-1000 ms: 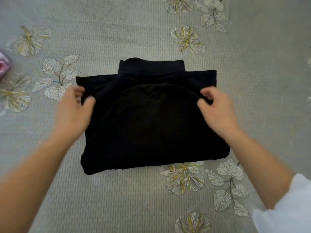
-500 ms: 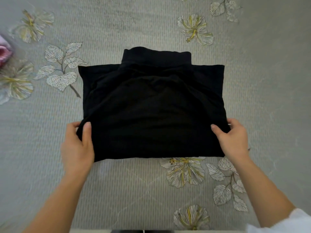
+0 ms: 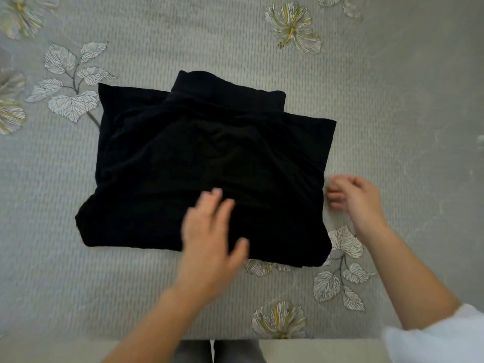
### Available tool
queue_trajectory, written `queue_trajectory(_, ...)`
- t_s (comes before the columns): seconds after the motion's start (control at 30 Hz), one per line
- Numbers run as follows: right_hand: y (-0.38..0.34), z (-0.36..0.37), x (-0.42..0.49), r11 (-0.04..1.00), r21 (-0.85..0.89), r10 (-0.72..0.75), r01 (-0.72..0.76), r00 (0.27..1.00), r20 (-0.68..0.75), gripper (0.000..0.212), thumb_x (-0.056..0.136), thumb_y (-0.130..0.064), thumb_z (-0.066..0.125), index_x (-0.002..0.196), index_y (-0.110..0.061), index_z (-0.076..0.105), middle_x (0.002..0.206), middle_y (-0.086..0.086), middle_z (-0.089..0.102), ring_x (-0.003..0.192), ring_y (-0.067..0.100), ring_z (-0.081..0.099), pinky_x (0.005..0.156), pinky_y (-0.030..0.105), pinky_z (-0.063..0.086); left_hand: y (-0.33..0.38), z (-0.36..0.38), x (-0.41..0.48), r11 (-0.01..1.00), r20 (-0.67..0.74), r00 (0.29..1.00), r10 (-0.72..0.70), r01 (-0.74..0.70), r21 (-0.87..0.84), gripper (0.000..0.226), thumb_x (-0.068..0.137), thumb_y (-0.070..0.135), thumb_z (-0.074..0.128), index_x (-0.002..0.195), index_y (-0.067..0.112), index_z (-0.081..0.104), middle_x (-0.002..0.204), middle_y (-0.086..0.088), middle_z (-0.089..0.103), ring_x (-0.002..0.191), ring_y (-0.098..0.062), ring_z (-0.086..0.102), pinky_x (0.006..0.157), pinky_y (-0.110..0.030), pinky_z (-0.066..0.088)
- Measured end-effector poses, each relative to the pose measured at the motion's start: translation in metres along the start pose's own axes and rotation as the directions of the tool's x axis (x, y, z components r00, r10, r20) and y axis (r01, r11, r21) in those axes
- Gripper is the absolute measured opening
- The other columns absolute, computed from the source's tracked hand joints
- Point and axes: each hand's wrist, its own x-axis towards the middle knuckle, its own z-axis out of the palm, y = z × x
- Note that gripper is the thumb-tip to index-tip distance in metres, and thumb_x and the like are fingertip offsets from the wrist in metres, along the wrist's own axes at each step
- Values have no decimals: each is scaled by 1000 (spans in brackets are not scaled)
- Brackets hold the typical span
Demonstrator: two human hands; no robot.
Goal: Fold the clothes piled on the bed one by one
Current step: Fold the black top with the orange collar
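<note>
Here the folded black garment point(image 3: 209, 153) lies mid-bed point(image 3: 392, 100), its collar toward the far edge. The left hand point(image 3: 209, 231) rests flat on the garment's near edge, fingers spread wide. The right hand point(image 3: 358, 197) sits just beside its right edge, fingers loosely curled and gripping nothing (somewhat blurred). A white sleeve point(image 3: 445, 336) shows at the near right corner.

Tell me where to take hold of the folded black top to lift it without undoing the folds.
Grip the black top at its left and right edges, near the front corners, one hand from each side, fingers slid under. It lies flat in stacked layers, collar away, so support from below likely keeps the folds. The right hand is beside the right edge.
</note>
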Motion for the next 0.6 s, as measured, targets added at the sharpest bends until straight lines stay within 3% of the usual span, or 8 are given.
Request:
queue_trajectory(0.1,-16,13,14,997,60,40,-41,999,20,33,78,-42,73,94,-16,60,86,1,68,73,12,69,68,32,57,44,43,-5,973,240,947,213,-227,32,95,84,63,43,153,10,5,161,-9,-9,147,-24,-12,120,-42,-4)
queue_trajectory(0.2,-25,26,21,995,-88,48,-43,997,59,72,60,-61,75,112,-17,56,104,1,68,91,18,69,81,40,58,53,69,-1,958,402,895,192,-261,122,111,82,72,43,147,13,-26,150,-8,-40,138,-22,-37,112,-42,-20)
queue_trajectory(0.27,-30,33,20,990,-140,17,-7,997,73,76,55,-62,77,112,-19,53,106,-1,67,96,18,68,86,42,56,52,76,1,945,415,896,156,-258,202,105,88,67,40,143,12,-31,147,-10,-43,134,-24,-42,107,-41,-27)
queue_trajectory(0.37,-36,39,20,985,-167,-22,34,997,70,60,65,-44,83,108,-20,49,103,-2,66,95,16,66,84,37,56,50,75,0,955,403,902,154,-240,173,84,98,46,35,146,14,-25,152,-10,-35,135,-23,-40,107,-38,-28)
queue_trajectory(0.47,-49,44,20,998,-37,63,-58,987,148,35,73,-14,79,103,-10,63,100,7,72,90,21,70,77,33,58,51,63,3,983,373,912,174,-141,-114,70,99,31,41,153,22,-2,159,0,-16,140,-9,-30,113,-27,-21)
queue_trajectory(0.53,-65,45,16,970,94,192,-223,944,267,24,73,-7,71,97,-7,69,92,7,74,81,20,71,73,29,56,53,42,7,876,311,949,60,99,-473,56,97,18,47,148,29,28,157,7,25,145,-2,7,120,-26,7)
queue_trajectory(0.57,-75,46,13,950,138,227,-280,922,313,17,72,-8,69,89,-9,69,84,5,72,73,18,68,69,28,53,52,28,7,764,271,962,-27,194,-615,50,96,13,48,141,33,41,143,12,45,136,0,33,114,-25,29)
queue_trajectory(0.6,-85,48,9,935,178,234,-306,912,337,8,72,-9,67,79,-11,65,73,2,66,65,16,60,63,26,45,50,13,7,667,221,970,-102,232,-708,46,95,10,49,132,37,50,126,17,58,118,3,51,98,-21,45)
